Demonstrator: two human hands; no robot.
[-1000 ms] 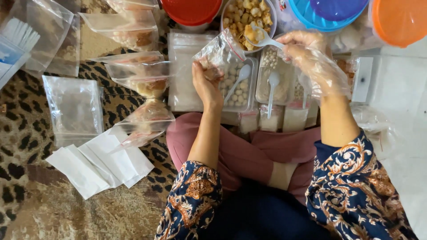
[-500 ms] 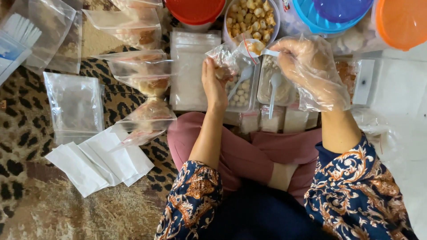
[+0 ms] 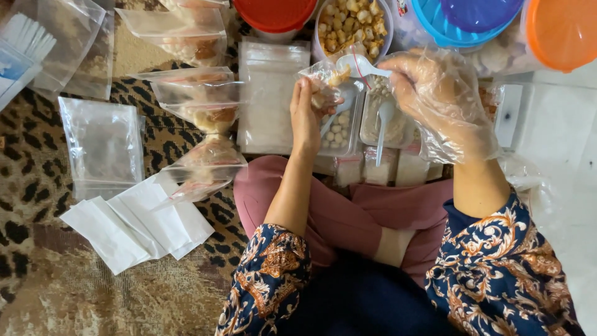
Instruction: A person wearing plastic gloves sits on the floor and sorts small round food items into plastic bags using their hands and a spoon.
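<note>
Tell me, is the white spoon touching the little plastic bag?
Touching. The head view shows the right hand tipping the white spoon into the open mouth of the little plastic bag, held by the left hand.

Over on the leopard-print rug (image 3: 37, 205) a fan of white paper sachets (image 3: 134, 221) lies flat, with a stack of empty clear bags (image 3: 102, 146) just above it — and filled snack bags (image 3: 199, 106) piled in a column beside them. Along the top edge sit three tubs: red lid (image 3: 273, 12), blue lid (image 3: 466, 18), orange lid (image 3: 563, 31).
</note>
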